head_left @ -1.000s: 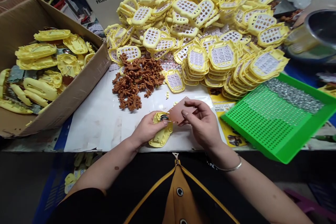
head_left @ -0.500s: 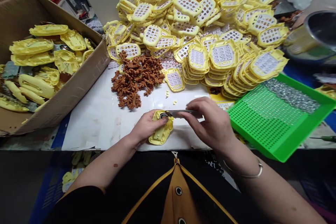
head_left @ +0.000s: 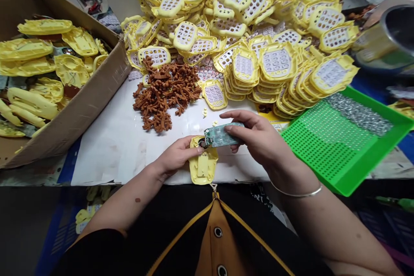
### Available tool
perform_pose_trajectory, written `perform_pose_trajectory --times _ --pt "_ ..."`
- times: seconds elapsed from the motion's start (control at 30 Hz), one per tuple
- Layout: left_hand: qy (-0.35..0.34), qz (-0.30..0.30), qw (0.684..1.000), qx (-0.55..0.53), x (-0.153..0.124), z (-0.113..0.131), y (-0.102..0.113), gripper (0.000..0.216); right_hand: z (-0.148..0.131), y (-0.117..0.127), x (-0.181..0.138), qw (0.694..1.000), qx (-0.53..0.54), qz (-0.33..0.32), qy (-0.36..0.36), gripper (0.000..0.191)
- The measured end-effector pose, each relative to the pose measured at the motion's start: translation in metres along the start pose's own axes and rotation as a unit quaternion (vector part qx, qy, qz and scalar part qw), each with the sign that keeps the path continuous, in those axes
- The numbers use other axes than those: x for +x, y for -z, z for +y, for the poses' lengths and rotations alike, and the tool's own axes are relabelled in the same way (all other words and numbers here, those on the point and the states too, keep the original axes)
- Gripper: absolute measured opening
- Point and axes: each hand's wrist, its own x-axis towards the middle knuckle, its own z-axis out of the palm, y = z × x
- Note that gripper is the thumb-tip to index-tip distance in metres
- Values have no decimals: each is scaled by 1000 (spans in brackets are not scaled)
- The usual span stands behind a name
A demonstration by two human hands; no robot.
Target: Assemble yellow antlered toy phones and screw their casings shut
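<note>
Gripping a yellow casing half (head_left: 203, 167) is the left hand (head_left: 177, 154). The right hand (head_left: 258, 136) pinches a circuit board (head_left: 220, 136) — at the casing half's one o'clock.

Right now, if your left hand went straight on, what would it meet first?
Past the yellow shell it holds, probably the green board in the right hand; depth is unclear.

The left hand (head_left: 177, 156) holds a yellow shell (head_left: 203, 168) at the edge of the worktop (head_left: 106, 146); the right hand (head_left: 258, 138) pinches a green circuit board (head_left: 223, 135), one end over the shell.
</note>
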Motion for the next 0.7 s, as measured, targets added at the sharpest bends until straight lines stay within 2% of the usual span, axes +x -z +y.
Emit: perform_pose_trajectory --times 0.1,0.17,0.23,0.33,0.4,0.43,0.5,0.57,0.63,0.7 --pt "9 -1 1000 -19 2 0 0 38 2 2 1 1000 -21 4 -1 24" --pt "11 6 1000 -27 3 0 -1 35 3 4 -1 999 -39 -7 6 24" --pt "8 19 999 -35 4 1 -1 33 4 8 -5 998 -54 -40 14 34" --pt "-4 41 998 -45 6 2 -1 33 8 17 -13 989 -64 -123 43 58" --pt "-3 43 998 -46 7 2 0 30 12 23 -18 981 -87 -152 82 63" --pt "-1 41 998 -45 8 2 0 29 14 24 -20 976 -117 -145 110 59" --pt "0 39 999 -38 8 1 0 28 18 25 -21 953 -220 -92 185 40" --pt "-5 44 999 -31 9 -1 0 28 22 23 -20 902 -337 -12 271 22" --pt "-9 51 998 -28 8 -2 -1 29 24 17 -18 850 -399 40 343 17" --pt "-7 53 998 -25 7 -2 -2 31 27 10 -17 832 -395 43 388 19"
